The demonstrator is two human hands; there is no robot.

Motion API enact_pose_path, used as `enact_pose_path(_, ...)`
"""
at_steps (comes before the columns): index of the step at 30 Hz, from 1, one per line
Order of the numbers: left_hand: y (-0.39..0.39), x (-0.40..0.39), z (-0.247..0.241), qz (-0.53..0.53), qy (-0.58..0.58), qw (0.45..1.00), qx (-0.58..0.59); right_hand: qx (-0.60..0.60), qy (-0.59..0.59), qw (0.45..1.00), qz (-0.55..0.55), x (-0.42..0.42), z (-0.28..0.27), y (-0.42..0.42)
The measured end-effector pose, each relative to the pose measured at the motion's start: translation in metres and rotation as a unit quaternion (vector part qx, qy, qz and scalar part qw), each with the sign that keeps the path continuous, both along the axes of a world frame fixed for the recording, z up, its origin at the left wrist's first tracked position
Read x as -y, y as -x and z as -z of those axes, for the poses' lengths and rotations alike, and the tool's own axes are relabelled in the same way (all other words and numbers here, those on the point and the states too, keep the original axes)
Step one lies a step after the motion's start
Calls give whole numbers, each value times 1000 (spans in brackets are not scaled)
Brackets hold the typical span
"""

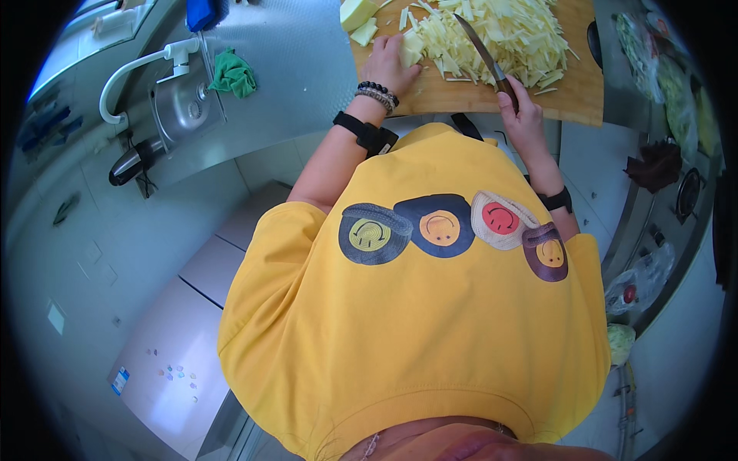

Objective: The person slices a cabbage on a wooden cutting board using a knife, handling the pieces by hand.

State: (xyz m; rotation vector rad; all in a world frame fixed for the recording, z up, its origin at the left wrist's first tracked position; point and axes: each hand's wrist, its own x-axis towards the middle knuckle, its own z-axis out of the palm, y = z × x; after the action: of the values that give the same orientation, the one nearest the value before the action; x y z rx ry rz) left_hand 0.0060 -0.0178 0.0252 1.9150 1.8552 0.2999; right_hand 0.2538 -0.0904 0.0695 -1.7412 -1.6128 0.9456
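Note:
On the wooden cutting board [576, 92], my left hand [387, 64] grips a few pale vegetable slices [411, 49] at their left side, fingers behind and thumb in front. My right hand [523, 115] holds a kitchen knife [483, 49] by its brown handle. The blade slants up and left over a large heap of pale vegetable strips [519, 34], apart from the slices. Behind my left hand lie a larger cut chunk [357, 12] of the pale vegetable and a loose flat slice [364, 32].
Left of the board is a metal counter [288, 75] with a green cloth [233, 74], a small sink [190, 106] and a white faucet [135, 60]. Bagged vegetables [640, 57] lie to the right, near a dark cloth [654, 166]. A black rounded object [594, 43] adjoins the board's right edge.

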Motion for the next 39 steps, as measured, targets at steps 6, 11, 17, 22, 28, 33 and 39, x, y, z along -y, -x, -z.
enact_pose_path(6,-2,-16,-7,39,51,997,-37,-10,-9,1000,14,1,2,-2)
enact_pose_path(11,0,-25,-9,55,87,993,-49,-13,-3,1000,15,1,-1,1)
enact_pose_path(17,12,-30,-19,187,100,969,-125,-11,3,1000,17,2,1,0)
enact_pose_path(22,25,-25,-18,301,62,938,-160,-17,2,1000,6,3,1,2)
enact_pose_path(28,24,-22,-23,280,92,947,-124,-10,9,1000,-4,4,5,3)
enact_pose_path(33,26,-22,-20,329,54,934,-126,0,27,999,-22,3,6,4)
enact_pose_path(39,37,-4,-34,112,65,990,-61,46,87,992,-83,2,6,6)
